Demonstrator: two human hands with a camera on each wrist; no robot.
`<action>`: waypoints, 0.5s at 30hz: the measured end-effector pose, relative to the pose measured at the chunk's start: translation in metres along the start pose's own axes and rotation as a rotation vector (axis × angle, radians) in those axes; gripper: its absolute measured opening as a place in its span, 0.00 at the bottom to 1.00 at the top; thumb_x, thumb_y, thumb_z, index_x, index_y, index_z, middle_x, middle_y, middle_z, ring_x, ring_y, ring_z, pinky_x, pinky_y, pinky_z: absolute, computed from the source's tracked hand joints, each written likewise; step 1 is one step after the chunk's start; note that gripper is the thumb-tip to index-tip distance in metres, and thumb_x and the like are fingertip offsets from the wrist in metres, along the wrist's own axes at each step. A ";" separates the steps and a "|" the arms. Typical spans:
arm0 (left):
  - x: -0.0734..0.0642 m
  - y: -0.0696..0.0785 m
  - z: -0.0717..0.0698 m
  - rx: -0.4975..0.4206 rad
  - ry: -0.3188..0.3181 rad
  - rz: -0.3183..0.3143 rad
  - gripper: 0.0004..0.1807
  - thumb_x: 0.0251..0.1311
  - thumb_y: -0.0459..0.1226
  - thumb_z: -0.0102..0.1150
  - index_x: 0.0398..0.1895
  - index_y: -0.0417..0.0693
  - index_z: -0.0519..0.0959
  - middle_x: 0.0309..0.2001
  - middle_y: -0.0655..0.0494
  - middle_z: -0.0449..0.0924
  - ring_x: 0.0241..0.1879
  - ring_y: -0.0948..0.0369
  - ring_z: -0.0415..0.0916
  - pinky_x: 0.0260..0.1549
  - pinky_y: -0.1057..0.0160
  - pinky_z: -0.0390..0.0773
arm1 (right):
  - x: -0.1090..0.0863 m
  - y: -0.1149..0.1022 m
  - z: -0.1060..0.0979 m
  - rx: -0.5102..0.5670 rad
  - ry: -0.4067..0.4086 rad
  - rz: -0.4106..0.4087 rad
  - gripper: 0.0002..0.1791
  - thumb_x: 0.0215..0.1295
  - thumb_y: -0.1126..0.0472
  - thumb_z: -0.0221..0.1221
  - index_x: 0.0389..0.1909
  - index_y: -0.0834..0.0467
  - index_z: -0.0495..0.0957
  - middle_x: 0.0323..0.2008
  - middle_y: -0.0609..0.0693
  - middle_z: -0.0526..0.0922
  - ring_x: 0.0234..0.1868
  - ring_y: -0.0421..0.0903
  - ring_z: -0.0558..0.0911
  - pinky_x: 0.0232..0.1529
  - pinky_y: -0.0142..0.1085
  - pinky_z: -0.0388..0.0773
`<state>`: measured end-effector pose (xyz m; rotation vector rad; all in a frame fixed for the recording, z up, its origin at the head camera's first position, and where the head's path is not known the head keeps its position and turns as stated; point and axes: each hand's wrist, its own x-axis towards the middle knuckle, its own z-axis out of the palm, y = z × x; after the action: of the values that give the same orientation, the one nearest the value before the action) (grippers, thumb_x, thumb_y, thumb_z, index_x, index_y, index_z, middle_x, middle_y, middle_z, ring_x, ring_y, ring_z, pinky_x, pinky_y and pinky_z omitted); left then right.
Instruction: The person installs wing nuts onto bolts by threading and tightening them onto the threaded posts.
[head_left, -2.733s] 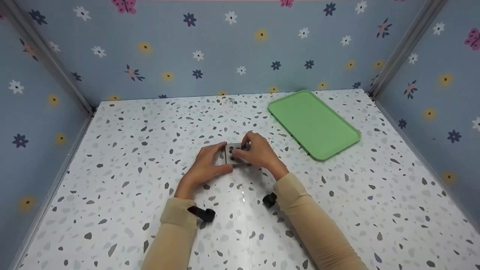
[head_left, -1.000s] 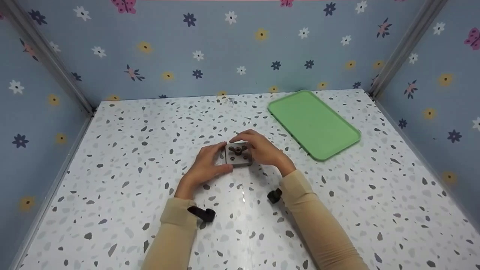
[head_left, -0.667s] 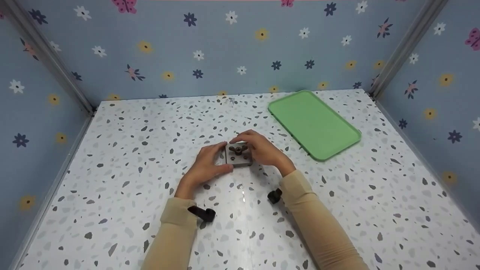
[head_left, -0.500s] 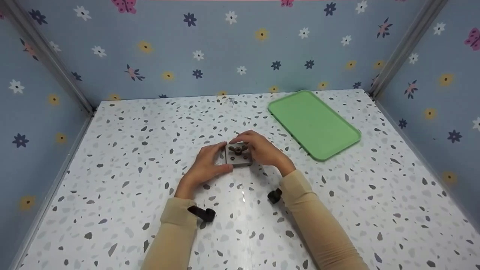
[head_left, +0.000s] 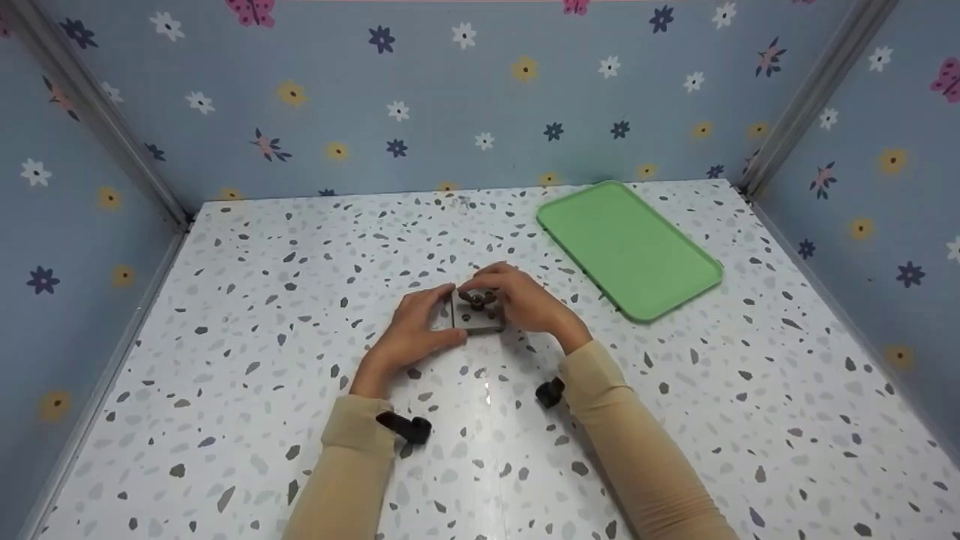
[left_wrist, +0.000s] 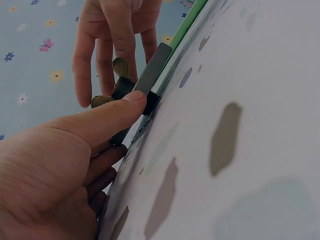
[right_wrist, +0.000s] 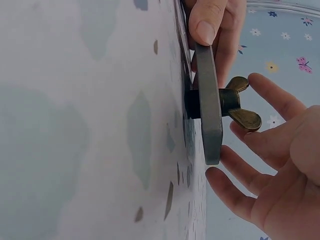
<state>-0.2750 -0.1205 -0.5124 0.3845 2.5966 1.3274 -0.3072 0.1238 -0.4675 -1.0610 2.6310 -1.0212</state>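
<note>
A grey metal plate (head_left: pixel 484 325) with small holes lies near the middle of the table. A brass wing nut (right_wrist: pixel 245 119) stands on it, its two wings spread. In the right wrist view, a short dark cylinder (right_wrist: pixel 192 104) sticks out under the plate. My left hand (head_left: pixel 409 330) grips the plate's left side, thumb at the near edge and fingertips at the far edge. My right hand (head_left: pixel 529 301) reaches over from the right, with index finger and thumb at the wing nut's wings. In the right wrist view, its other fingertips are close to the plate's edge.
A green tray (head_left: pixel 628 251) lies at the back right of the speckled white table (head_left: pixel 315 255). Flowered blue panels (head_left: pixel 450 90) stand behind and at both sides. A small black camera (head_left: pixel 420 430) juts from the left wrist, another camera (head_left: pixel 550 391) from the right.
The right hand has drawn back from over the plate to its right side, uncovering the wing nut and holes. Lately its index finger has shifted only slightly. The left hand stays in place.
</note>
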 end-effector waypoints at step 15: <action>0.000 0.000 0.001 -0.001 0.003 -0.009 0.52 0.60 0.52 0.76 0.85 0.59 0.59 0.83 0.50 0.56 0.82 0.49 0.50 0.81 0.41 0.51 | 0.000 0.000 0.000 -0.005 -0.008 0.030 0.28 0.73 0.79 0.51 0.68 0.56 0.80 0.67 0.59 0.76 0.70 0.56 0.74 0.74 0.49 0.72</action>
<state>-0.2745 -0.1200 -0.5124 0.3698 2.5976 1.3269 -0.3073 0.1236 -0.4677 -1.0214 2.6365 -1.0021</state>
